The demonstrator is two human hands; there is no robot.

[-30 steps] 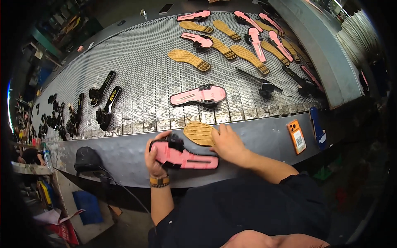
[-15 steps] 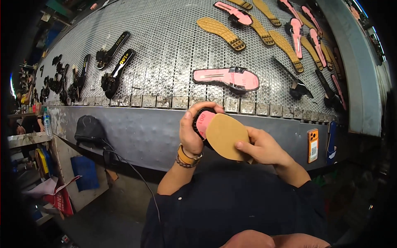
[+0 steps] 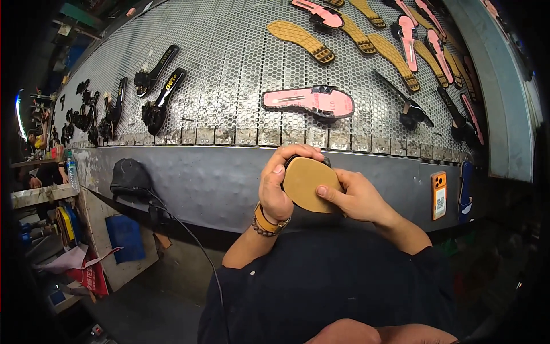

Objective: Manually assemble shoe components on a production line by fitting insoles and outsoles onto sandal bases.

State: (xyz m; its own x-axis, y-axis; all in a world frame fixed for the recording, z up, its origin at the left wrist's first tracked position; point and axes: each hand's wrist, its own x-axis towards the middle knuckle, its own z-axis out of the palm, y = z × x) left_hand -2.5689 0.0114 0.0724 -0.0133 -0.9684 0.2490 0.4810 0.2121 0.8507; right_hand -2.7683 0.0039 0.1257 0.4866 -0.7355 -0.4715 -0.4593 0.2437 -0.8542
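Close to my body, a tan shoe sole [image 3: 309, 186] lies over the underside of a black shoe upper, whose dark edge shows along the top. My left hand [image 3: 277, 186] curls round the far and left side, its thumb at the sole's rim. From the right, my right hand [image 3: 354, 196] grips the sole, thumb flat on its face and fingers hidden beneath. The pink underside of the held shoe is covered. Just beyond my hands, a black sandal upper with a pink underside [image 3: 309, 101] lies upside down on the metal mesh conveyor [image 3: 229, 86].
Tan soles [image 3: 301, 39] and pink-bottomed uppers [image 3: 408, 40] lie at the far right of the conveyor. Several black sandals [image 3: 164, 100] lie on the left. A black cap [image 3: 129, 175], an orange phone [image 3: 439, 195] and a cable [image 3: 195, 239] are along the near side.
The tan sole has moved left and now covers the pink underside that showed before. My left thumb has come onto the sole's edge. The whole view has shifted slightly.
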